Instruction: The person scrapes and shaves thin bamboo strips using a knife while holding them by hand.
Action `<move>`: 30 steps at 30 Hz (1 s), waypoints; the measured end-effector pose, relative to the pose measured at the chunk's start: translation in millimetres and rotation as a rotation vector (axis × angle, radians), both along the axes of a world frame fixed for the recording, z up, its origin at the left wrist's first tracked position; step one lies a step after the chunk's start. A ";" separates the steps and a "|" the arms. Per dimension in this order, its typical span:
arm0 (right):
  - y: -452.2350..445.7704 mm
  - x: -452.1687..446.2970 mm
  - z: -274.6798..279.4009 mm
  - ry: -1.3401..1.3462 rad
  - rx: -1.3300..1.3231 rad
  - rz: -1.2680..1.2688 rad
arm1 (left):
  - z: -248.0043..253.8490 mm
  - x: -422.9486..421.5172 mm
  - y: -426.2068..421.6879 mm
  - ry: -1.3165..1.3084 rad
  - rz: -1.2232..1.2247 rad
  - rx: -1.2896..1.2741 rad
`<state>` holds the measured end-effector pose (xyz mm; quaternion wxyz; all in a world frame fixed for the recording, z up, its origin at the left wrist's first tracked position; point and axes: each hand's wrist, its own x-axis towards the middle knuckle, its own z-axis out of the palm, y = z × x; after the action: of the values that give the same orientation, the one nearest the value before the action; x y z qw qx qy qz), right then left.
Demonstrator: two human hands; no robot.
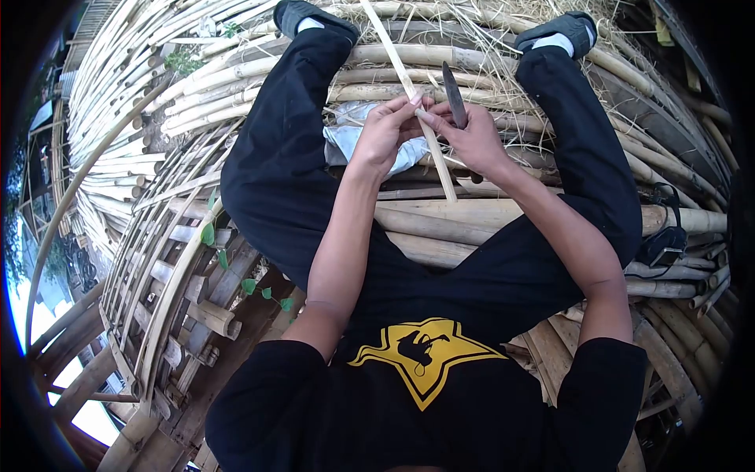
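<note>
Sits in a black shirt (299, 409) facing a slim bamboo strip (398, 66), with its near end out over bamboo poles (456, 226), slightly right of center. Pinches it by the fingers of both hands: left hand (383, 134) against its left side, right hand (474, 141) against its right, about equally near. Also holds a knife (454, 98) in the right, with blade pointing away, just beside the strip yet apart from it. Slants the strip's long axis away and leftward beyond the hands, nearer the left shoe (293, 13) than the right shoe (580, 35).
</note>
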<state>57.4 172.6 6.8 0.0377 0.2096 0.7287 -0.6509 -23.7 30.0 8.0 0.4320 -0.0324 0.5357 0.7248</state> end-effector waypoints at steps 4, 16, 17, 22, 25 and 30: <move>-3.0 1.3 -11.7 0.127 -0.046 -0.091 | -2.3 -1.4 -1.1 -0.018 -0.033 0.034; 11.1 -0.8 9.9 0.463 0.529 0.059 | -8.8 -6.7 6.1 0.077 0.003 0.027; 13.4 -1.9 13.0 0.465 0.526 0.062 | -9.1 -6.4 7.5 0.078 0.006 0.025; 22.2 -5.1 19.7 0.448 0.541 0.113 | -5.6 -9.6 11.8 0.117 0.062 0.037; 24.5 -5.7 18.4 0.436 0.556 0.133 | -3.6 -13.7 8.1 0.135 0.074 0.012; 23.5 -6.2 19.6 0.372 0.536 0.199 | -10.8 -14.2 9.1 0.179 0.101 0.018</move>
<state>51.2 196.1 26.4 -0.0889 0.0178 0.8851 -0.4565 -37.9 39.2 -2.8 0.3455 0.0095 0.5633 0.7504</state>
